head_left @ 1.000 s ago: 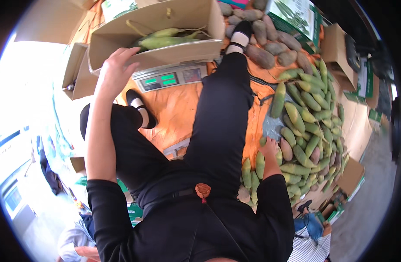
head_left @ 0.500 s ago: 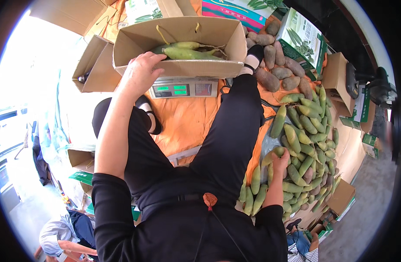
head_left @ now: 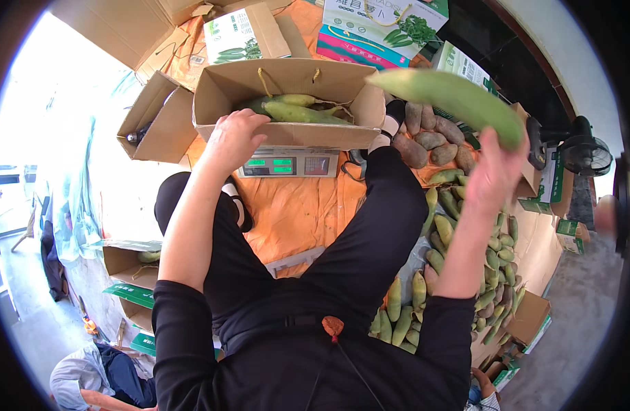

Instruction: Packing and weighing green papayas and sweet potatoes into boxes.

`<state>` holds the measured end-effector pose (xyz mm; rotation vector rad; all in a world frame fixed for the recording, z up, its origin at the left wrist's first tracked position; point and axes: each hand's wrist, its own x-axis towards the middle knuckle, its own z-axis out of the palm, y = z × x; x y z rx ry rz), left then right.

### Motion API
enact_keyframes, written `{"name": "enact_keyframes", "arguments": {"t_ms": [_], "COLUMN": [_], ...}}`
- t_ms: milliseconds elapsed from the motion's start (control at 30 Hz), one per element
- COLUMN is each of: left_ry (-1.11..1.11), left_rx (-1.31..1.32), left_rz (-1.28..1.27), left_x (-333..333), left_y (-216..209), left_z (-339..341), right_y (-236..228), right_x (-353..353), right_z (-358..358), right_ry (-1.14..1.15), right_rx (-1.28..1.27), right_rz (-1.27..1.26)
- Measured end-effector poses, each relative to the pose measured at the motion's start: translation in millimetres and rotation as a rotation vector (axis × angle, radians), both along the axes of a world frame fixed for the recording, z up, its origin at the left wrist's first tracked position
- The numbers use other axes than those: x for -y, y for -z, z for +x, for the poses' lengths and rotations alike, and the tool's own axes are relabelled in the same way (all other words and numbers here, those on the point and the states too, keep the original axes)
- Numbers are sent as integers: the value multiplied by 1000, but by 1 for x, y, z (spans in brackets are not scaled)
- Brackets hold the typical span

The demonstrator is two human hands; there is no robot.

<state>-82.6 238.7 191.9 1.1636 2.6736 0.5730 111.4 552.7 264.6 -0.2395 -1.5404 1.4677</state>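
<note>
Right hand (head_left: 497, 164): fingers grasping thick end of long tapered green radish (head_left: 452, 97), raised, tip pointing leftward from fingers. Left hand (head_left: 236, 142): fingers bent over near rim of open brown cardboard box (head_left: 294, 135); whether gripping, cannot tell. Just beyond left fingers, pale-green radishes (head_left: 308, 114) inside box.

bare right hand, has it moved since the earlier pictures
Yes. Against the heap of oblong green vegetables, the bare right hand has moved forward and to the right, up off the heap, gripping one long, pale-green vegetable.
</note>
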Motion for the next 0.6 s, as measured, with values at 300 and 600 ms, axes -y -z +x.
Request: {"name": "enact_keyframes", "arguments": {"t_ms": [300, 600], "left_ry": [46, -33], "left_rx": [-31, -9], "left_rz": [65, 64], "left_x": [-4, 1], "left_y": [5, -2], "left_z": [-4, -3], "right_y": [65, 121], "right_x": [93, 3], "right_z": [-139, -104], "right_ry": [-373, 37], "right_rx": [330, 575], "right_rz": [-161, -23]}}
